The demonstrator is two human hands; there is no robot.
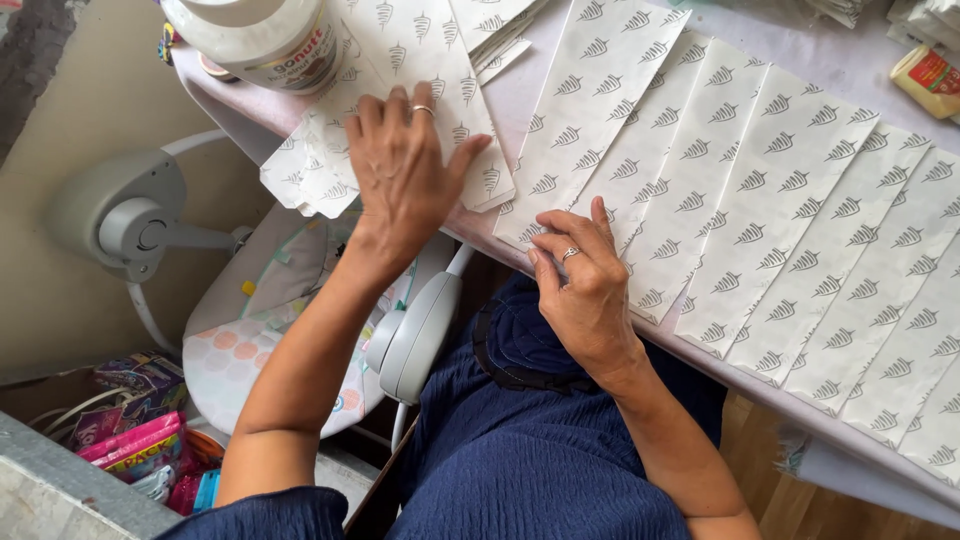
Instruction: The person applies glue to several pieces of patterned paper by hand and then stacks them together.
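The left hand (405,170) lies flat, fingers (385,125) close together and thumb splayed, pressing down on a stack of white paper bags (440,75) printed with small grey leaf marks. That stack sits at the table's near edge, toward 11 o'clock in the view, its lower corner overhanging the edge. A ring shows on one finger of this hand.

The right hand (585,275) rests at the centre, fingers curled and drawn together over the near end of the first bag in a row of flat bags (760,190); whether it pinches the paper I cannot tell. It also wears a ring. The row fans from the centre out toward 4 o'clock, each long white bag overlapping the next, all with the same grey leaf pattern, on a pale table (520,95).

At 12 o'clock, left of centre, stands a large white jar (260,35) with a white lid and a dark-lettered label. At 2 o'clock, by the right edge, lies a small yellow bottle with a red label (930,80). Below the table at 9 o'clock is a grey baby bouncer (240,300) with a spotted seat, and at 7 o'clock pink and purple packets (135,430).
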